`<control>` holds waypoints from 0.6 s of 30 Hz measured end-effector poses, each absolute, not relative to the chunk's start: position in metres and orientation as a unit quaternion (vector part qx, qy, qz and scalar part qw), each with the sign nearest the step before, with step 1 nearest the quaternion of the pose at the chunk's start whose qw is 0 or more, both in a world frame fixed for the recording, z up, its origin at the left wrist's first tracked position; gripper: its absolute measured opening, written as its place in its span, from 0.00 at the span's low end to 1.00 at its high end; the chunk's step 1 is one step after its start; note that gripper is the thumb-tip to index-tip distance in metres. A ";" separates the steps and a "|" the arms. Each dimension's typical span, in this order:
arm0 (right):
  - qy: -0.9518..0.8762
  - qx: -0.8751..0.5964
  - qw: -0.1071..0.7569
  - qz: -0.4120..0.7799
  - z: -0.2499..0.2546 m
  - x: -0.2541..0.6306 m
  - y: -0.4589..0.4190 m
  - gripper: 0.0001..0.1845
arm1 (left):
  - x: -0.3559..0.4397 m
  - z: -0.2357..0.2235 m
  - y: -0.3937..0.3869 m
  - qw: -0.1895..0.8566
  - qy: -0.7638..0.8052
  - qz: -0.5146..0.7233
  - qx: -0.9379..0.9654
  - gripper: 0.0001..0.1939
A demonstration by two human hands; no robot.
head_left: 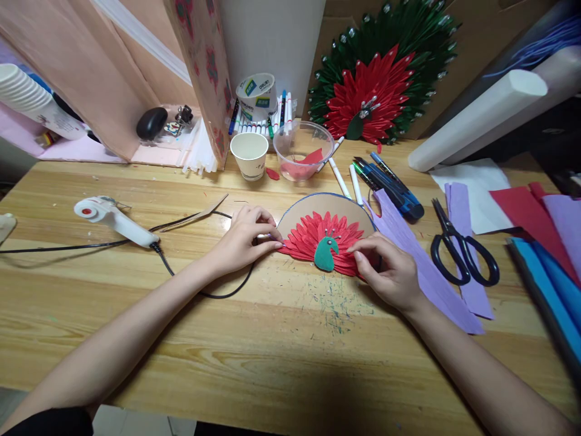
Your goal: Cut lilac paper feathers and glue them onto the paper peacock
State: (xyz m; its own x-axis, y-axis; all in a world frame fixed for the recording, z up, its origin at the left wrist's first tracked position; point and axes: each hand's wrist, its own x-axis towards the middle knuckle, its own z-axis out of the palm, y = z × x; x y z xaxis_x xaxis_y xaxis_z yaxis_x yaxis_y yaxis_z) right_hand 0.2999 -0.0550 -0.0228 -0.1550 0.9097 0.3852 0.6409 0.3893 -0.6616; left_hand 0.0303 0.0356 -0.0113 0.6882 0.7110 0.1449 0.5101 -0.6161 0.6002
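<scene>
A half-round cardboard piece with a dark blue edge lies on the table, layered with red paper petals. At its lower middle sits a green bird head with a dark eye and beaded crest, so it looks like a paper peacock. My left hand pinches the left tip of the petals between thumb and fingers. On the other side my right hand has thumb and forefinger closed on the right-hand petals. The cardboard's right edge is partly hidden behind that hand.
Left stands a white hot glue gun with its black cord. Behind are a paper cup, a clear bowl with red scraps, and a larger green-and-red peacock. Scissors, purple paper strips and cutters lie right.
</scene>
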 end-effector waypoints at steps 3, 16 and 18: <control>-0.731 -0.531 0.390 0.177 -0.024 0.300 -0.055 0.08 | 0.030 -0.009 0.036 0.277 0.347 0.190 0.876 0.07; -0.696 -0.559 0.412 0.185 -0.026 0.304 -0.056 0.05 | 0.030 -0.002 0.039 0.262 0.354 0.163 0.883 0.09; -0.695 -0.560 0.412 0.185 -0.026 0.304 -0.056 0.04 | 0.030 -0.003 0.039 0.263 0.354 0.163 0.882 0.09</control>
State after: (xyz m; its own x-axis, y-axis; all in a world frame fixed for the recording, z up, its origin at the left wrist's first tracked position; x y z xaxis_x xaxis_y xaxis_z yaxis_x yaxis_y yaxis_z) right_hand 0.3035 -0.0558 -0.0257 -0.0337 0.9306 0.3646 0.6250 0.3043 -0.7189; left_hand 0.0302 0.0385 -0.0026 0.6957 0.7111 0.1012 0.5392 -0.6102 0.5805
